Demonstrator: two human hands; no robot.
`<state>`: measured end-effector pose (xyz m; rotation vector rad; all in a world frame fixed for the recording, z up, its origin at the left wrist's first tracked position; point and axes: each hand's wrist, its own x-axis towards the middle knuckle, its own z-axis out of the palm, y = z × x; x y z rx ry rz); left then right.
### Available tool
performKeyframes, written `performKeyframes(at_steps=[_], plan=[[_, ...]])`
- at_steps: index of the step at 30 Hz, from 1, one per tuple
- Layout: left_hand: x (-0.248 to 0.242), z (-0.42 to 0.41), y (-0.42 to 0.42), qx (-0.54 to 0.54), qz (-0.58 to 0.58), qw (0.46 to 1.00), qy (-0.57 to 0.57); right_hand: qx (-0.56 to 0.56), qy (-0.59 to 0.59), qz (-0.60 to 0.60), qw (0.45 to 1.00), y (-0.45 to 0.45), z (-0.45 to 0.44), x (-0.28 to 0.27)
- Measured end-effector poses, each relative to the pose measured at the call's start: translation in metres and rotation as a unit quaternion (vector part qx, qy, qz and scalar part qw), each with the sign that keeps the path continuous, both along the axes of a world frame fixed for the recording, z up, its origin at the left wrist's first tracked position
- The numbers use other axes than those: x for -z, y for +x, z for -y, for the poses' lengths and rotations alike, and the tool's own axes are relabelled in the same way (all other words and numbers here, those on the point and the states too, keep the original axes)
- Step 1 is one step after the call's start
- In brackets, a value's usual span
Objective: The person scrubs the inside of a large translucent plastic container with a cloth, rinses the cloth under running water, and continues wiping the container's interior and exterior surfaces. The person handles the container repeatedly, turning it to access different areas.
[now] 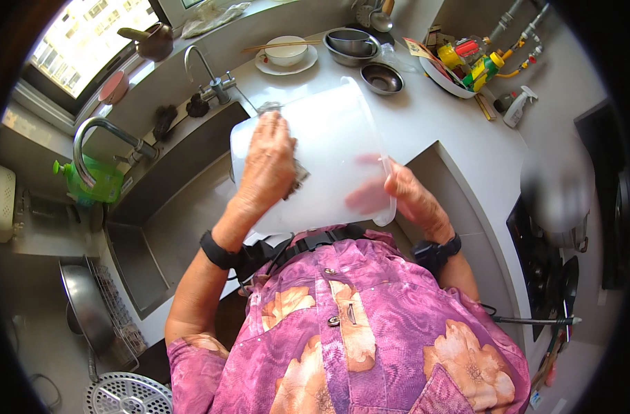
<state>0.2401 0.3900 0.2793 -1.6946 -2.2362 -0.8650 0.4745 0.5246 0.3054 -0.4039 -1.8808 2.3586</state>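
Observation:
A translucent white plastic container point(325, 134) lies tilted on its side in front of my waist, over the sink's inner edge. Its rim faces right and its base faces left. My right hand point(410, 194) grips the rim, thumb at the edge, and the fingers show blurred through the wall from inside. My left hand point(271, 155) presses a dark, wet-looking cloth point(296, 178) flat against the container's outer side near the base. Part of the cloth sticks out beyond the fingertips; the rest is hidden under the palm.
The steel sink point(190, 202) has a curved faucet point(105, 129) and a smaller tap point(219, 88). Behind stand a white bowl point(286, 52) with chopsticks, steel bowls point(382, 77) and a white tray point(447, 77) of bottles. A stove point(535, 259) is at right, a wire rack point(115, 305) at left.

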Motion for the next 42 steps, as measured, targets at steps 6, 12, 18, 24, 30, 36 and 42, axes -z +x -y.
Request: performKeyframes(at_steps=[6,12,18,24,30,36,42], plan=[[-0.003,0.000,0.053,0.133,-0.027,0.990,0.040,0.074,-0.077,-0.031,0.994,-0.044,-0.032,-0.007],[0.010,0.009,0.013,0.045,0.007,0.996,0.070,0.096,-0.061,-0.042,0.993,-0.050,-0.027,-0.011],[0.022,0.036,-0.040,-0.122,0.196,0.969,0.086,0.112,-0.017,-0.059,0.992,-0.040,-0.007,-0.017],[0.027,0.025,-0.012,-0.123,0.031,0.982,0.142,0.102,0.099,-0.077,0.987,-0.042,0.002,-0.023],[0.009,-0.006,0.014,0.011,0.024,0.977,0.214,0.113,0.075,-0.083,0.987,-0.044,0.003,-0.013],[-0.019,-0.033,0.045,0.207,-0.043,0.961,0.179,0.096,0.113,-0.094,0.984,-0.040,0.012,0.011],[-0.019,-0.030,0.033,0.079,-0.079,0.980,0.164,0.105,0.033,-0.088,0.990,-0.026,0.016,0.019]])
